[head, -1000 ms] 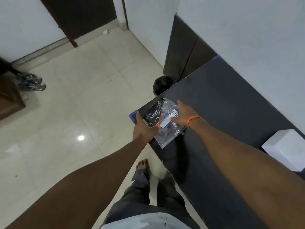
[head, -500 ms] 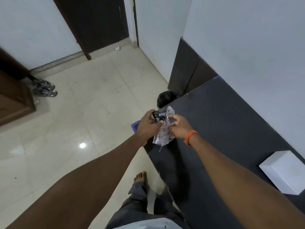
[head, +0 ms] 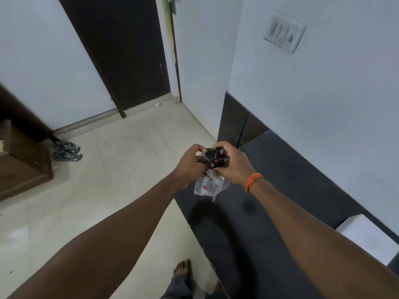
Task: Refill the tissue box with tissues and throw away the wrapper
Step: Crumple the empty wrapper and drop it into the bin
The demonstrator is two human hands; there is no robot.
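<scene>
A crumpled plastic wrapper (head: 210,184), clear with a black printed part, is bunched between both hands above the near corner of the dark table (head: 280,180). My left hand (head: 190,161) grips its left side and my right hand (head: 232,162), with an orange thread on the wrist, grips its right side. The clear tail hangs down below the fingers. A white tissue box (head: 370,237) rests on the table at the far right, partly behind my right forearm.
A dark cabinet panel (head: 235,119) stands against the wall beyond the table. A dark door (head: 121,50) is at the back, a pair of sandals (head: 67,151) and a wooden cabinet (head: 21,165) at the left. My bare feet (head: 183,268) stand on the pale tiled floor.
The wrapper went from lying spread on the table corner to being lifted and scrunched into a ball between both hands. The view tilted up, and the black bin is now hidden.
</scene>
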